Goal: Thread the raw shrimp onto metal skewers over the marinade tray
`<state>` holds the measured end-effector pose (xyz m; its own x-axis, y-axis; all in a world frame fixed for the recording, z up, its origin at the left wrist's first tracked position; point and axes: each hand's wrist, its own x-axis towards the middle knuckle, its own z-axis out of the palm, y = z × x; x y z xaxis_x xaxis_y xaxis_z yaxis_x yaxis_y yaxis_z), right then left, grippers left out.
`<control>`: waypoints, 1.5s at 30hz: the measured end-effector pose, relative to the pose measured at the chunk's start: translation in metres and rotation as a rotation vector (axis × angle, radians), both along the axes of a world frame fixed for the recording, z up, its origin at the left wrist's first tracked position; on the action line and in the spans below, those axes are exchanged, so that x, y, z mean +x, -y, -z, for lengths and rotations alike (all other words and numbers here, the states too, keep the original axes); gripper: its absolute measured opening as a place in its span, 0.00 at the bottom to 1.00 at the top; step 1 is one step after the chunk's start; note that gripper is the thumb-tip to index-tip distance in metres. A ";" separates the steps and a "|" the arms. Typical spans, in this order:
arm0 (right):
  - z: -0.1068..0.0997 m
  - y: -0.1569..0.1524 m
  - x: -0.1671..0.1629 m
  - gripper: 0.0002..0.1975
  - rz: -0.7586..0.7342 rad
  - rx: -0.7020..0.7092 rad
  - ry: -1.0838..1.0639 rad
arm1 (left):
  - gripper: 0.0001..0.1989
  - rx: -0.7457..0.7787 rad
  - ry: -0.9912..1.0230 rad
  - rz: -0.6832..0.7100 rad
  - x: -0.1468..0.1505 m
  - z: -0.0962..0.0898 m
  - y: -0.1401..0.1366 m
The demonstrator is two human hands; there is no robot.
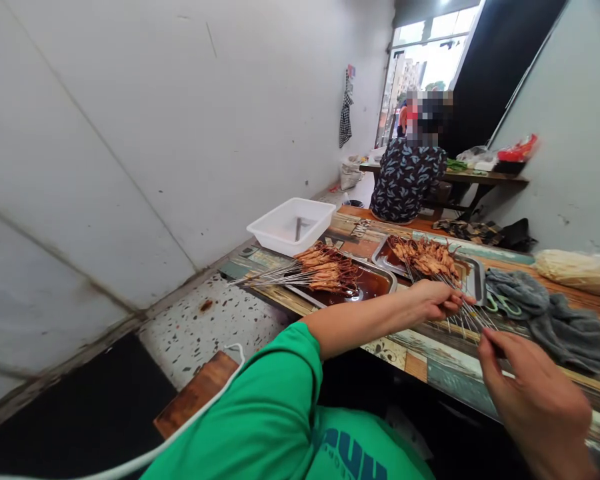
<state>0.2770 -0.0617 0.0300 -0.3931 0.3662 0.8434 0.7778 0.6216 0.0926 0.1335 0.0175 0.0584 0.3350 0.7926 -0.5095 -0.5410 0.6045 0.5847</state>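
Over the table, my left hand [433, 301] is closed around the thin metal sticks of a bunch of meat skewers [425, 257]. The brown, saucy meat ends rest on a metal tray [476, 280] at the right. My right hand [535, 380] is nearer to me, its thumb and fingertips pinched at the free ends of those sticks; how many it grips is hidden. A second tray [375, 283] with dark red-brown sauce lies to the left. Several more meat skewers [325, 270] lie across it, sticks pointing left.
A white plastic tub [293, 227] stands at the table's far left. Green-handled scissors [503, 305] and a grey towel [555, 313] lie right of the trays, near a bagged pale item [580, 270]. A person in a patterned top [407, 177] sits beyond, at another table [500, 179].
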 end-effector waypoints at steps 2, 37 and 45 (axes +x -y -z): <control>0.000 0.013 -0.003 0.11 -0.042 -0.053 -0.031 | 0.16 0.042 -0.055 0.001 -0.001 -0.006 0.012; 0.068 0.049 -0.193 0.15 -0.463 -2.248 -1.010 | 0.08 0.002 -0.390 0.200 -0.191 0.083 0.161; 0.073 0.042 -0.208 0.17 -0.354 -2.284 -1.070 | 0.08 0.001 -0.469 0.296 -0.201 0.085 0.148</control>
